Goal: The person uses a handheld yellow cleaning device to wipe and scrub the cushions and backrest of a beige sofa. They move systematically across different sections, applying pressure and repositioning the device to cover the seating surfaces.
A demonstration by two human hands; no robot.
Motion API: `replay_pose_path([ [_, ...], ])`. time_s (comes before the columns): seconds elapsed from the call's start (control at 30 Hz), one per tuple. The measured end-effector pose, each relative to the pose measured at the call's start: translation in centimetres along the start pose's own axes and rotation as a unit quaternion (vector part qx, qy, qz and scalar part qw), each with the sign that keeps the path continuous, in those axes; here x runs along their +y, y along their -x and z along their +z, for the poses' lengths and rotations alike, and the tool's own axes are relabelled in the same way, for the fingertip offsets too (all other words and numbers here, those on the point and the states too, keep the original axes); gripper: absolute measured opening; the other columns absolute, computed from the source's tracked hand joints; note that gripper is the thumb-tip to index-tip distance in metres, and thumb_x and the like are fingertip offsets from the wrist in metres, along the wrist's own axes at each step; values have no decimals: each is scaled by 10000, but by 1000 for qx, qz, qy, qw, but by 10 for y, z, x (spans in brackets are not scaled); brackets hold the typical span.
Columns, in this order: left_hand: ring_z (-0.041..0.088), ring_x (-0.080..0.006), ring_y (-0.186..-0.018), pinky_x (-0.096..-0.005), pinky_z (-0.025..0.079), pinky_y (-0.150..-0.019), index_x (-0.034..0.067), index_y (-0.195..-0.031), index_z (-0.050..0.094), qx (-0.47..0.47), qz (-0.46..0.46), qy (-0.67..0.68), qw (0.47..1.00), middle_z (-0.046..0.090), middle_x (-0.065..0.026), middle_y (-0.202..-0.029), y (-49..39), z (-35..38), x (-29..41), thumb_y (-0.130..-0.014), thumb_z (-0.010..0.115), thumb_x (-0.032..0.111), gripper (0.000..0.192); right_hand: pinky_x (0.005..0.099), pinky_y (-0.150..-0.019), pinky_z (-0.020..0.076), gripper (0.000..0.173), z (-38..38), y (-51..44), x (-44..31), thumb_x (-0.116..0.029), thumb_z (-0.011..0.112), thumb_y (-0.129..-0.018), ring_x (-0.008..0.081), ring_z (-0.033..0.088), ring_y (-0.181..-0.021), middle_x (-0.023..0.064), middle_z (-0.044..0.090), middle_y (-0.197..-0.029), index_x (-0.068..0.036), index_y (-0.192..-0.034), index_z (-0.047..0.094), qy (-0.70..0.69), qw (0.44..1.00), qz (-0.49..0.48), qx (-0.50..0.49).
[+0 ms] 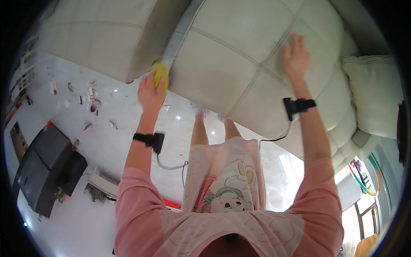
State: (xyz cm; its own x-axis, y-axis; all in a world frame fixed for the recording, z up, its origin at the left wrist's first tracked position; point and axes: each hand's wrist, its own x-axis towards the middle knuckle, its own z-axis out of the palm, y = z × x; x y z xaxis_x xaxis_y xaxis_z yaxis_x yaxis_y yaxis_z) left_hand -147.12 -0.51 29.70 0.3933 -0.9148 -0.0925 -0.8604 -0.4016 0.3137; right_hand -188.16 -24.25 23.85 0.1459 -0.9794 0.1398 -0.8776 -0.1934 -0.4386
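Observation:
My left hand (pixel 150 91) grips a yellow cloth (pixel 161 77) at the gap between two parts of a light leather sofa. The cloth is slightly blurred and lies by the near corner of the left sofa section (pixel 106 38). On the right, my right hand (pixel 297 59) is over the stitched seat (pixel 231 61) of the larger section, fingers extended and holding nothing; whether the palm touches the leather cannot be told. Each forearm wears a black strap with a small black device and a cable.
A cushion (pixel 372 94) leans at the sofa's right end. Scattered small items, among them a pinkish cup-like object (pixel 95 106), lie on the pale floor at left. A dark cabinet (pixel 41 167) stands at far left. Cables hang from both wrist devices beside my legs.

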Motion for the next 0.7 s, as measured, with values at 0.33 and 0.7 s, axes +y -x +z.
replay_pose_path([
  [0.33, 531, -290, -1206, -604, 445, -890, 236, -1300, 588, -5, 197, -38, 980, 577, -87, -1271, -88, 106, 83, -900, 642, 382, 429, 601, -1207, 31, 654, 57, 56, -83, -466, 451, -981, 295, 136, -1530, 103, 200, -1651, -229, -1571, 301, 123, 986, -39, -109],
  [0.7, 570, -376, -1096, -496, 468, -907, 135, -1313, 603, 21, 25, 168, 985, 611, -176, -1198, -70, 26, 1, -944, 629, 395, 452, 596, -1211, 29, 648, 66, 56, -83, -479, 419, -989, 288, 123, -1534, 75, 194, -1654, -262, -1581, 268, 128, 987, -21, -93],
])
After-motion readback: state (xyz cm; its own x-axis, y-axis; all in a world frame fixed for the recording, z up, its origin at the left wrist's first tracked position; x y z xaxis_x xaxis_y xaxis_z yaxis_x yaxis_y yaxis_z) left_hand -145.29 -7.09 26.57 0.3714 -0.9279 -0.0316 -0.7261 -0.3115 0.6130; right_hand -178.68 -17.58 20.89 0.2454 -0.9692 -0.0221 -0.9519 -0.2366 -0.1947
